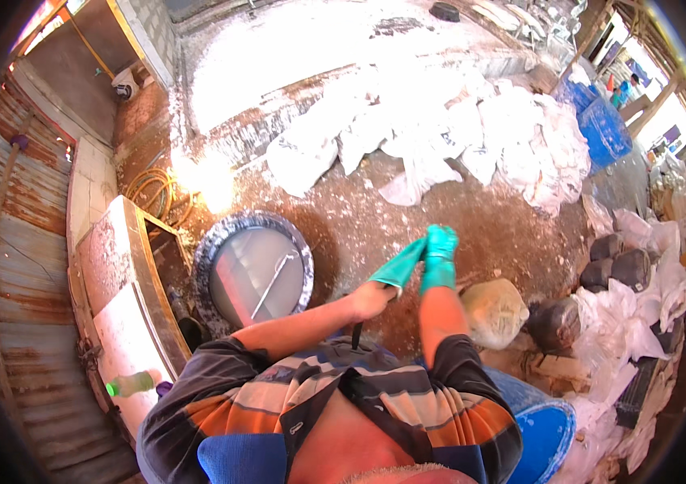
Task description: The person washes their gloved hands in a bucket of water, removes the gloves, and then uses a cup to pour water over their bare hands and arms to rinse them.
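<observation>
My right hand (439, 244) wears a green rubber glove that reaches past the wrist, and its fingers look curled. A second green rubber glove (402, 264) stretches between my two hands, its cuff toward my left hand (370, 300). My left hand is bare, with its fingers closed at that cuff; how far any of them go inside is hidden. The far end of this glove meets my gloved right fist. To the left stands a round dark tub (307, 278) with a speckled rim, holding greyish liquid (238, 274) and a thin pale rod (267, 292).
White sacks (472, 133) are heaped ahead on the dirt floor. A yellowish jug (495, 313) and dark containers (554, 323) sit at right, with a blue barrel (543, 440) close beside me. A coiled hose (152, 194) and green bottle (129, 383) are at left.
</observation>
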{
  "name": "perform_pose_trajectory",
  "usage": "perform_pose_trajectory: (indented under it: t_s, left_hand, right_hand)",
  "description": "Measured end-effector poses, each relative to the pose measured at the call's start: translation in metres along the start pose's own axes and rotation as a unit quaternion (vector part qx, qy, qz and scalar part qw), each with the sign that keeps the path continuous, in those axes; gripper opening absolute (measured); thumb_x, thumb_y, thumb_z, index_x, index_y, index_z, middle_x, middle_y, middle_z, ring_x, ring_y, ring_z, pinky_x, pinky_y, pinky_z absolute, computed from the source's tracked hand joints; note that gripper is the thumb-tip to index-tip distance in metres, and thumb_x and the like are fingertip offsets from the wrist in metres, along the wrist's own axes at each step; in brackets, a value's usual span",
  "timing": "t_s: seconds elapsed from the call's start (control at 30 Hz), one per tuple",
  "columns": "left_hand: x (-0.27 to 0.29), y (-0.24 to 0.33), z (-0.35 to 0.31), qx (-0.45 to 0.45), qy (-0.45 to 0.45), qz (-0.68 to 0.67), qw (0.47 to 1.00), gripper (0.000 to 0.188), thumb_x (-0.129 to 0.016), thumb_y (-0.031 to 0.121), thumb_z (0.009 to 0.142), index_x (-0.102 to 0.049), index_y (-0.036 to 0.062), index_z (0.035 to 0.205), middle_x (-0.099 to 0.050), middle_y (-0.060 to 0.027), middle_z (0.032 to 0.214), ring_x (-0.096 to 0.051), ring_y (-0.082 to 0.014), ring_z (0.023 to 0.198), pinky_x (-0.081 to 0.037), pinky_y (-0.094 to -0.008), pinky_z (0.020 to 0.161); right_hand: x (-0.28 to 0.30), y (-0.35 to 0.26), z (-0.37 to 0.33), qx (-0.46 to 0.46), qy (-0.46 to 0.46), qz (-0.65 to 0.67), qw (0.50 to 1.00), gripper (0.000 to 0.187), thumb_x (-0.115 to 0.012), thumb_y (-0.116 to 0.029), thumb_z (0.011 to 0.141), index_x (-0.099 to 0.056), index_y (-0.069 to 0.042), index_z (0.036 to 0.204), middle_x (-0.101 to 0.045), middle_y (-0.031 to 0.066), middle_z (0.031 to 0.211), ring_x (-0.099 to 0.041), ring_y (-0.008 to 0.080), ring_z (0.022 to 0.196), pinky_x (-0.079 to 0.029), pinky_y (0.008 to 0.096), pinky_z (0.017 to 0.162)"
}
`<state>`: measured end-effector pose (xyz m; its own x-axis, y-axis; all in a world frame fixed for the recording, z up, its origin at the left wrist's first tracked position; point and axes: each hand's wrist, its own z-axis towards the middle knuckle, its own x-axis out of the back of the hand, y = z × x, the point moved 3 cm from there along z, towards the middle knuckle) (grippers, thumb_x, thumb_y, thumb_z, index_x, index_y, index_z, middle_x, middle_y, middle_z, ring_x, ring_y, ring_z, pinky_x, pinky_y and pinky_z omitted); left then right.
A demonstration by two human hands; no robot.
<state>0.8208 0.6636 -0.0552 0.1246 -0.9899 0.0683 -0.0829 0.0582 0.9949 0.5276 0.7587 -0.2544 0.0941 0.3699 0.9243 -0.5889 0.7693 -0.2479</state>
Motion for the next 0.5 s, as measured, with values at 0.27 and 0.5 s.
perform_pose_trajectory:
  t_s: [0.27,0.5]
  left_hand:
    - [0.158,-0.005,0.025,0.151,-0.104,0.078,0.98,0.039,-0.054,0.026,0.092,-0.055,0.0015,0.122,-0.061,-0.009,0.118,-0.053,-0.016,0.107,-0.038,-0.0303,0.096]
    - [0.223,0.029,0.011,0.167,-0.182,0.111,0.963,0.029,-0.052,0.023,0.095,-0.063,0.0016,0.111,-0.066,-0.0078,0.104,-0.058,-0.0142,0.101,-0.044,-0.0295,0.09]
  right_hand:
    - [0.121,-0.165,0.123,-0.239,-0.036,0.635,0.734,0.025,-0.073,-0.012,0.077,-0.062,0.001,0.095,-0.065,0.012,0.087,-0.062,0.0193,0.072,-0.049,0.0308,0.063]
    - [0.172,-0.223,0.18,-0.011,-0.025,0.68,0.733,0.025,-0.069,-0.004,0.075,-0.065,0.003,0.099,-0.067,0.0138,0.1,-0.063,0.0203,0.092,-0.049,0.03,0.083]
